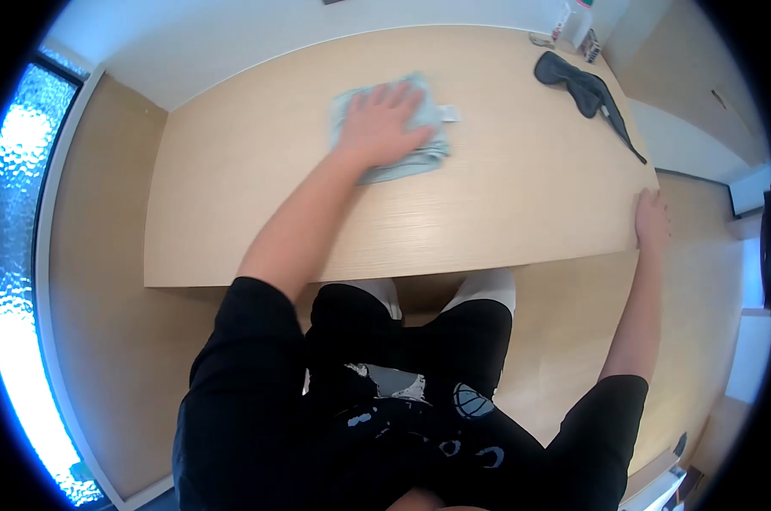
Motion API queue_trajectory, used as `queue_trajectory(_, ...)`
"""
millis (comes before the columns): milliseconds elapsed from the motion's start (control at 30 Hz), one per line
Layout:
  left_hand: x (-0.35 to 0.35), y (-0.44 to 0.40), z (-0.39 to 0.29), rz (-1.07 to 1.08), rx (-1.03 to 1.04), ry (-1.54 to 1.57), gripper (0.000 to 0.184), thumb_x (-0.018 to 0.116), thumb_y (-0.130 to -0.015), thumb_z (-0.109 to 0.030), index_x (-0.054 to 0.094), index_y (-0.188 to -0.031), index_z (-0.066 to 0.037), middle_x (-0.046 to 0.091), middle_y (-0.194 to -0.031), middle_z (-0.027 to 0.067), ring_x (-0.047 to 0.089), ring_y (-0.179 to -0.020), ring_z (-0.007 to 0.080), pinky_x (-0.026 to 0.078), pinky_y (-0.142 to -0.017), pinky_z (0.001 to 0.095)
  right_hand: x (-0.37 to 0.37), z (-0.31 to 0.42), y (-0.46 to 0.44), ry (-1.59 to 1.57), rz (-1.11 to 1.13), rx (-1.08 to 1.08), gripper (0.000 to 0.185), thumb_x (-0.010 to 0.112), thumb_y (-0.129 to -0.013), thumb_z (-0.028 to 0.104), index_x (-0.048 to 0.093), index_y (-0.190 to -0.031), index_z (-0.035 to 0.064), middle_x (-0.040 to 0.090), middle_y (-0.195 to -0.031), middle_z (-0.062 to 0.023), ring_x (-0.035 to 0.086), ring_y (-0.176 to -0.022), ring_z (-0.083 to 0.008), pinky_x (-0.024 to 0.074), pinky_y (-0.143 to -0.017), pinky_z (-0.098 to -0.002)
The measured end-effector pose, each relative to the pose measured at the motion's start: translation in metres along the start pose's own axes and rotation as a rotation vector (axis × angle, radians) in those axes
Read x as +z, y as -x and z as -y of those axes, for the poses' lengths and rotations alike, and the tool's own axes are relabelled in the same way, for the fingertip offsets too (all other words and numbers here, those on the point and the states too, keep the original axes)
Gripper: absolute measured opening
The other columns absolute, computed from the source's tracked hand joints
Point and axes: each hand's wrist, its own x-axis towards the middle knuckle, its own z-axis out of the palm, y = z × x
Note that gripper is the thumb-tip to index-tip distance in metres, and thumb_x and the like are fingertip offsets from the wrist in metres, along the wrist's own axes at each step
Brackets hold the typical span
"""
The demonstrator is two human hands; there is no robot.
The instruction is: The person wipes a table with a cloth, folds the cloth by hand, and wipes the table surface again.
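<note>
Palm down, my left hand (380, 128) presses on a folded light blue-green cloth (415, 162) on the wooden desktop (521, 196). Its fingers are spread and stretched out, and the hand looks slightly blurred. A small white tag (449, 113) sticks out from the cloth's right side. At the right edge of the desktop, near its front corner, rests my right hand (653, 220), its fingers apart and lying over the edge; no loose object shows in it.
A dark grey eye mask (579, 89) with a strap lies at the back right. Behind it stand a clear bottle (575, 25) and a small box (591, 47). A bright textured window (23, 255) is on the left. My legs (479, 298) reach under the desk.
</note>
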Motion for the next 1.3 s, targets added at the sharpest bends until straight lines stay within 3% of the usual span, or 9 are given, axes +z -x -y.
queue_trajectory(100, -0.01, 0.051, 0.102, -0.047, -0.173, -0.081, 0.072, 0.049, -0.093, -0.06, 0.045, -0.151, -0.017, 0.038, -0.159, 0.0095, 0.035, -0.146, 0.0313, 0.025, -0.118, 0.0552, -0.002, -0.001, -0.003, 0.008, 0.038, 0.001, 0.073, 0.037, -0.095, 0.064, 0.036, -0.156, 0.0234, 0.041, -0.158, -0.0116, 0.041, -0.142, -0.0363, 0.0308, -0.115, -0.0529)
queue_trajectory(200, -0.02, 0.111, 0.225, -0.063, -0.372, -0.201, 0.068, 0.049, -0.096, -0.055, 0.049, -0.147, -0.01, 0.043, -0.155, 0.0136, 0.041, -0.142, 0.0331, 0.034, -0.116, 0.0464, -0.013, 0.004, 0.006, 0.029, 0.048, 0.013, 0.073, 0.036, -0.095, 0.064, 0.036, -0.156, 0.0228, 0.04, -0.158, -0.0122, 0.042, -0.142, -0.0357, 0.0314, -0.115, -0.0531)
queue_trajectory(333, -0.038, 0.198, 0.363, 0.002, -0.896, -0.219, 0.074, 0.036, -0.099, -0.062, 0.035, -0.157, -0.017, 0.033, -0.162, 0.0108, 0.033, -0.148, 0.0323, 0.026, -0.12, 0.0503, -0.004, -0.004, 0.001, 0.008, 0.023, -0.038, 0.072, 0.037, -0.096, 0.062, 0.037, -0.155, 0.021, 0.042, -0.156, -0.0138, 0.042, -0.141, -0.0373, 0.0322, -0.115, -0.0525)
queue_trajectory(433, -0.042, 0.247, 0.45, 0.003, -1.088, -0.176, 0.078, 0.034, -0.096, -0.069, 0.03, -0.159, -0.022, 0.029, -0.165, 0.007, 0.029, -0.15, 0.0349, 0.023, -0.12, 0.0538, -0.011, -0.001, 0.007, -0.021, 0.022, -0.046, 0.072, 0.037, -0.096, 0.06, 0.038, -0.155, 0.0197, 0.044, -0.155, -0.0149, 0.042, -0.14, -0.0393, 0.0327, -0.115, -0.0516)
queue_trajectory(600, -0.048, 0.227, 0.475, 0.006, -1.261, -0.206, 0.081, 0.032, -0.093, -0.074, 0.026, -0.16, -0.029, 0.024, -0.167, 0.0024, 0.024, -0.151, 0.0362, 0.016, -0.119, 0.0616, -0.02, 0.011, 0.014, 0.023, 0.01, -0.004, 0.071, 0.036, -0.095, 0.059, 0.039, -0.154, 0.0195, 0.045, -0.153, -0.0157, 0.044, -0.139, -0.0409, 0.0325, -0.116, -0.0512)
queue_trajectory(733, -0.049, 0.207, 0.458, 0.024, -1.323, -0.204, 0.082, 0.031, -0.093, -0.074, 0.026, -0.16, -0.027, 0.023, -0.167, 0.0034, 0.023, -0.151, 0.0362, 0.015, -0.12, 0.0611, -0.028, 0.019, 0.022, 0.024, 0.021, 0.017, 0.07, 0.035, -0.096, 0.057, 0.038, -0.154, 0.0201, 0.045, -0.154, -0.0154, 0.045, -0.138, -0.0401, 0.0315, -0.115, -0.0537)
queue_trajectory(933, -0.018, 0.143, 0.416, 0.054, -0.887, -0.222, 0.079, 0.034, -0.098, -0.064, 0.03, -0.158, -0.012, 0.029, -0.164, 0.0118, 0.031, -0.148, 0.0369, 0.023, -0.121, 0.0516, -0.023, 0.018, 0.021, 0.044, 0.005, 0.013, 0.068, 0.034, -0.097, 0.056, 0.036, -0.155, 0.0203, 0.044, -0.154, -0.0158, 0.044, -0.138, -0.0409, 0.0303, -0.114, -0.0562)
queue_trajectory(1067, 0.001, 0.05, 0.285, 0.048, -0.506, -0.27, 0.074, 0.039, -0.099, -0.057, 0.035, -0.155, -0.009, 0.033, -0.162, 0.0138, 0.035, -0.146, 0.037, 0.029, -0.118, 0.0488, -0.025, 0.021, 0.024, 0.082, -0.01, 0.015, 0.067, 0.035, -0.098, 0.056, 0.038, -0.154, 0.0191, 0.045, -0.153, -0.017, 0.043, -0.138, -0.0424, 0.0301, -0.113, -0.0565)
queue_trajectory(1300, 0.017, -0.078, 0.023, 0.061, -0.12, -0.117, 0.082, 0.041, -0.094, -0.064, 0.033, -0.157, -0.012, 0.028, -0.165, 0.0099, 0.025, -0.15, 0.038, 0.02, -0.118, 0.0634, -0.03, 0.023, 0.029, 0.069, -0.002, 0.002, 0.066, 0.037, -0.098, 0.054, 0.039, -0.152, 0.017, 0.045, -0.151, -0.0189, 0.044, -0.136, -0.0436, 0.0301, -0.112, -0.0582)
